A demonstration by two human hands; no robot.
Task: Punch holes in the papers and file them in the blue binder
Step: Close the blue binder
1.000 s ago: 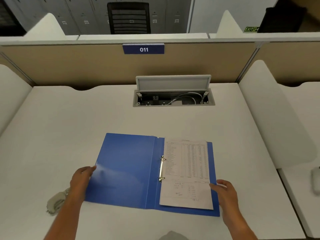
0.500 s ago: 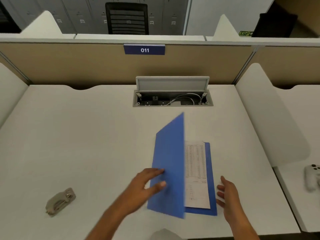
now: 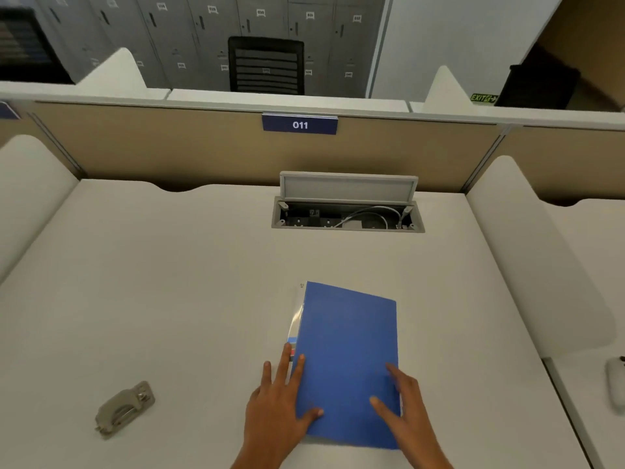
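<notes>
The blue binder (image 3: 348, 360) lies closed and flat on the white desk (image 3: 169, 299), in front of me. The papers inside are hidden by its cover. My left hand (image 3: 280, 397) rests with spread fingers on the binder's lower left corner and spine edge. My right hand (image 3: 402, 401) lies flat, fingers apart, on the cover's lower right part. Neither hand grips anything. A grey metal hole punch (image 3: 123, 409) sits on the desk to the left, well apart from both hands.
An open cable box (image 3: 348, 214) with its raised lid is set into the desk behind the binder. White dividers stand at the left (image 3: 30, 194) and right (image 3: 534, 265). A white object (image 3: 615, 384) lies on the neighbouring desk at the right edge.
The binder was open with a printed sheet on its rings. My left hand swung the front cover over to the right and the binder is now closed, both hands resting on it.
</notes>
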